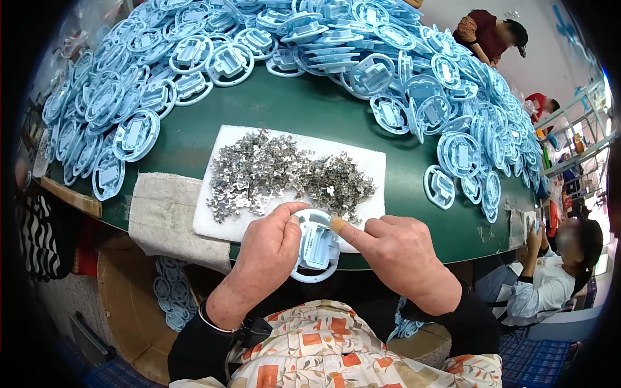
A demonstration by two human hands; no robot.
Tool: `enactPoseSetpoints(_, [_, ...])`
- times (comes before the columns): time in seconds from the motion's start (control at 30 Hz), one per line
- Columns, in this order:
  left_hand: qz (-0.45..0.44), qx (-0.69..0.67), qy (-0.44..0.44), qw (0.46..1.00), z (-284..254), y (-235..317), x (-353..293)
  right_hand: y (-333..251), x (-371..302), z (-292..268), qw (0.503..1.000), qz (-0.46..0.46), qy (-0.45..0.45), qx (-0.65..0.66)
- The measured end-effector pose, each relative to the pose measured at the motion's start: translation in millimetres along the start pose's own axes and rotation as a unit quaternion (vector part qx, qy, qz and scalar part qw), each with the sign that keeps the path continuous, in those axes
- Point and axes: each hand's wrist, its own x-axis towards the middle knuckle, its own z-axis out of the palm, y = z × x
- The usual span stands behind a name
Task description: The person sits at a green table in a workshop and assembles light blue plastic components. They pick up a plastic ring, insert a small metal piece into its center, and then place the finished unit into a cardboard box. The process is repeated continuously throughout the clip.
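Observation:
A light-blue round plastic part [315, 251], a ring with a box-shaped recess in its middle, is held over the table's near edge. My left hand [266, 251] grips its left side, fingers closed round the rim. On the opposite side my right hand [409, 256] is closed, its fingers curled and its thumb against the part's upper right edge. That thumb tip wears a yellowish covering [337, 224]; anything small under it is hidden. Just beyond lies a white foam board [372, 205] bearing a heap of small silvery metal clips [255, 171] and a darker heap beside it.
Similar blue parts [369, 74] are piled along the green table's [194, 116] far side and both ends. A worn pale pad [165, 207] lies left of the board. Below stands a cardboard box [123, 304] with more parts. A person [550, 271] sits at the right; others work farther back.

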Motion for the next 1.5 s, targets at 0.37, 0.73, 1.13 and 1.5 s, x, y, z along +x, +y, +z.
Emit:
enactPoseSetpoints(0.37, [-0.008, 0.001, -0.002, 1.000, 0, 1, -1, -11, 3, 4, 0.999, 0.000, 0.013, -0.035])
enactPoseSetpoints(0.73, [-0.009, -0.089, -0.012, 0.996, -1, -2, -5, -6, -4, 4, 0.989, 0.075, 0.037, 0.126])
enactPoseSetpoints(1.13, [0.048, -0.136, -0.092, 0.985, 9, 16, -15, -15, -40, 28, 0.588, 0.304, 0.019, 0.749])
enactPoseSetpoints(1.5, [0.178, 0.102, -0.183, 0.961, 23, 30, -11, -19, -58, 23, 0.591, 0.271, 0.053, 0.758])
